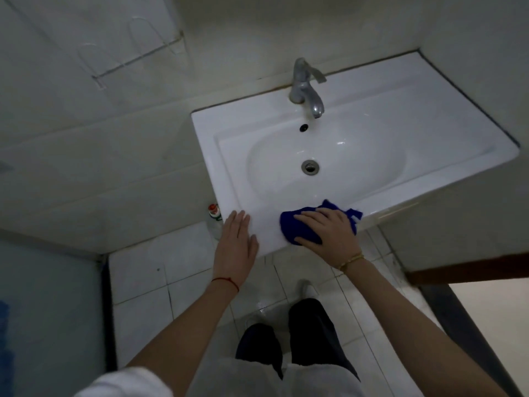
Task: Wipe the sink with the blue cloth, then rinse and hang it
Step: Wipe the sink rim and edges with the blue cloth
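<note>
My right hand (pixel 329 234) presses flat, fingers spread, on the blue cloth (pixel 290 224) on the sink's (pixel 269 229) front rim; my left hand (pixel 236 246) rests open beside it.

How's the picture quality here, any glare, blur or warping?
Head view: dim, bluish light; small glare spots in the sink; wide-angle lens bows the wall lines and sink edges; left hand, right hand and blue cloth reasonably sharp; near corners soft.

Left hand (pixel 236 242), right hand (pixel 326 230) palms down (outstretched)
</note>
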